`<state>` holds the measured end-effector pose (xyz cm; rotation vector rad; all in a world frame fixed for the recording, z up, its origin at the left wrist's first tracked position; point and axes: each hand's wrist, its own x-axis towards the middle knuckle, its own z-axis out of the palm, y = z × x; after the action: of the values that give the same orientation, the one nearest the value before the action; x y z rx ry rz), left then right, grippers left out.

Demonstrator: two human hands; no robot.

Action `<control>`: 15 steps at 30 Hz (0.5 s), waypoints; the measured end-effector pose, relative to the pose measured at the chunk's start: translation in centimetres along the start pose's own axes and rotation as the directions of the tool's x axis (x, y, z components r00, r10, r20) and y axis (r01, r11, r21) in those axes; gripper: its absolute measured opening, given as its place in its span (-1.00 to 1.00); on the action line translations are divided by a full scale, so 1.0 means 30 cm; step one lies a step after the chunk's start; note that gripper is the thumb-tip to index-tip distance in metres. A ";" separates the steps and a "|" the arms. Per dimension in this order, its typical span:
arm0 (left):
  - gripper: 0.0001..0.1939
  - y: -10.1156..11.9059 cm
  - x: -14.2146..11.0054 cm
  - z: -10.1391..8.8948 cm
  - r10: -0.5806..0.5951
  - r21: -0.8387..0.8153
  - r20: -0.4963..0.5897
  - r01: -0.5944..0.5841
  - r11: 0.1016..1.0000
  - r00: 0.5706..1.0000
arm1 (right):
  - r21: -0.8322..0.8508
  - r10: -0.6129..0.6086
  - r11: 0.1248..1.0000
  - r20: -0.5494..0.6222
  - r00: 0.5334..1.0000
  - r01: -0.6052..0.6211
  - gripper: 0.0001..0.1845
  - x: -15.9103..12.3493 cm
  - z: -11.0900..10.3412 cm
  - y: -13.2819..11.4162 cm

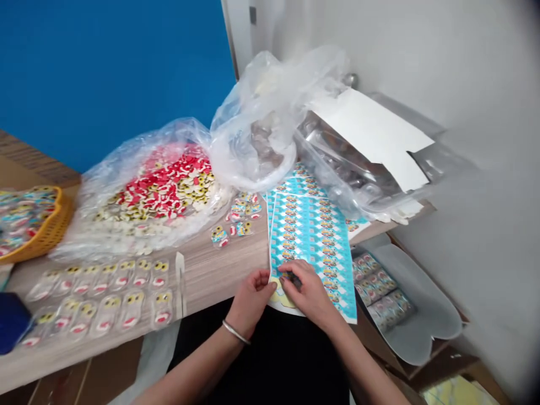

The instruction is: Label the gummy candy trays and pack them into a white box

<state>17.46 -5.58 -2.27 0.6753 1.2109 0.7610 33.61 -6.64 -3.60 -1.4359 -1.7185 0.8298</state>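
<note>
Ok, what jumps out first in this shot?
The turquoise printed sheets at front centre, with the left hand and right hand on their near end. Left of them, a clear plastic bag holds a heap of red and yellow printed pieces. An orange basket sits at far left.

There is one left hand (250,301), one right hand (307,291), and one bangle (235,332). The table (219,270) carries one yellow basket (54,225), three clear plastic bags (253,129), two rows of packets (105,298), and at least two blue sticker sheets (312,253). There is one white card (371,135) and one open box (405,337).
</note>
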 end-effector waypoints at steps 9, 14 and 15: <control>-0.74 -0.015 0.022 -0.022 0.050 0.021 0.008 -0.050 0.999 0.999 | -0.033 -0.059 0.998 0.034 0.998 0.060 -0.88 0.015 0.011 -0.017; -0.81 -0.016 0.019 -0.014 0.098 -0.019 0.005 -0.098 0.995 0.995 | -0.077 -0.098 0.992 0.043 0.994 0.101 -0.90 0.015 0.018 -0.028; -0.82 -0.016 0.018 -0.012 0.106 -0.032 -0.001 -0.106 0.994 0.994 | -0.085 -0.110 0.990 0.035 0.993 0.113 -0.89 0.015 0.022 -0.032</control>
<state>17.29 -5.41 -3.03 0.7178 1.1670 0.8666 32.51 -6.37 -3.09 -1.3757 -1.8604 0.7277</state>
